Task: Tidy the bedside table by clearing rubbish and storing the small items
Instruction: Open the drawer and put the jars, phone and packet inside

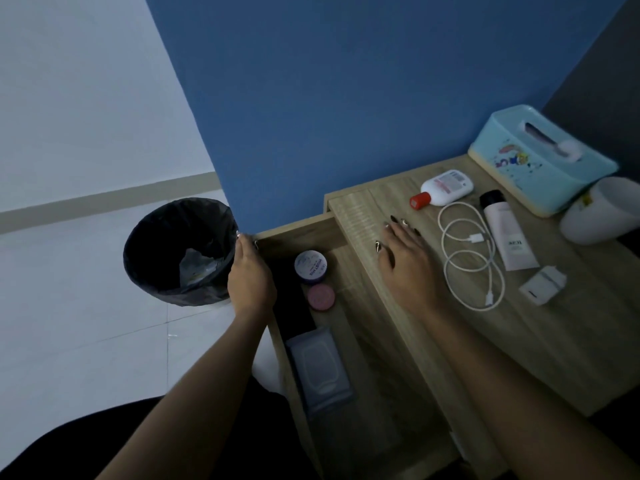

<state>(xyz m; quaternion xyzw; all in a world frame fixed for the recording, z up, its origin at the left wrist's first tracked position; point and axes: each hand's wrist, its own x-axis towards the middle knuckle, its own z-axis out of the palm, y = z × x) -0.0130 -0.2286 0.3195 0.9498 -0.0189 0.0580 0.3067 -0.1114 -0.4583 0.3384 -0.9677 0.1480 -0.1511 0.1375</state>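
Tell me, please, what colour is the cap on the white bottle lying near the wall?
Red, on the white bottle; head view.

A home bedroom is indicated: wooden bedside table (571, 341) w/ open drawer (363, 358), tissue box (540, 157), lotion bottle (446, 183), charging cable (464, 258), lined bin (180, 251) on tiled floor.

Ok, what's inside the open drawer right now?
Open drawer: purple-lidded jar, pink round tin, wipes pack. Its near end lies under the right forearm, so that part is unseen.
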